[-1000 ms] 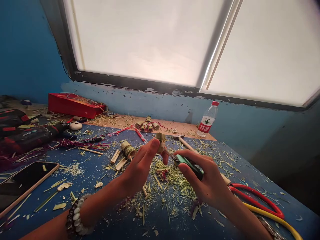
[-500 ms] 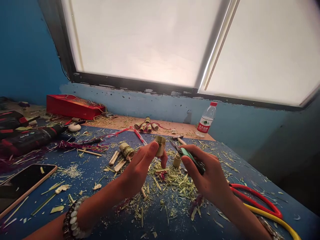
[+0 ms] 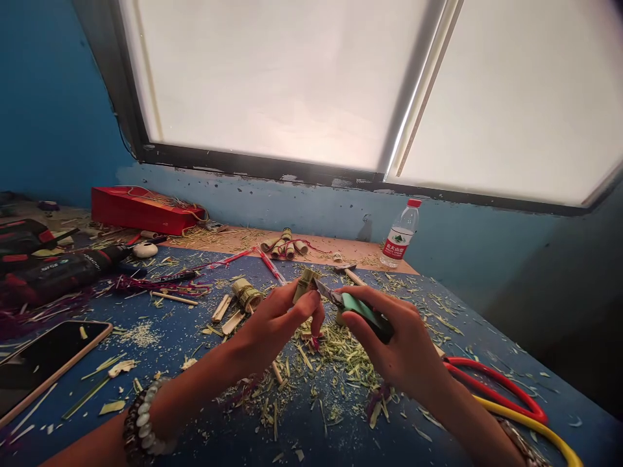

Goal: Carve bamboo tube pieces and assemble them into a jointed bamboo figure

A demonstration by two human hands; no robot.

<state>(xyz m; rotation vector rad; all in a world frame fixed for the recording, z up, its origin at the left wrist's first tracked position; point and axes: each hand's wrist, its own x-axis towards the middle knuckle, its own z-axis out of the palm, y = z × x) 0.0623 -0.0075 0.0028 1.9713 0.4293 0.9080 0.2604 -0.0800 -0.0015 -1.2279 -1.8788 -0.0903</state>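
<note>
Between its thumb and fingers my left hand grips a short bamboo piece, partly covered by the fingers. A utility knife with a green handle is wrapped in my right hand. Its blade points left and meets the bamboo piece, or lies very near it. Below the knife a small bamboo piece stands mostly hidden. Green shavings lie heaped under both hands. Left of my left hand rests another bamboo tube, bound with cord, beside split bamboo strips.
A power drill and a phone lie at left, a red box behind. Bamboo tubes lie at the back near a water bottle and a hammer. Red-and-yellow handles lie at right.
My right hand has moved left, bringing the knife blade to the bamboo piece. My left hand has tilted the piece and shifted its thumb lower.
</note>
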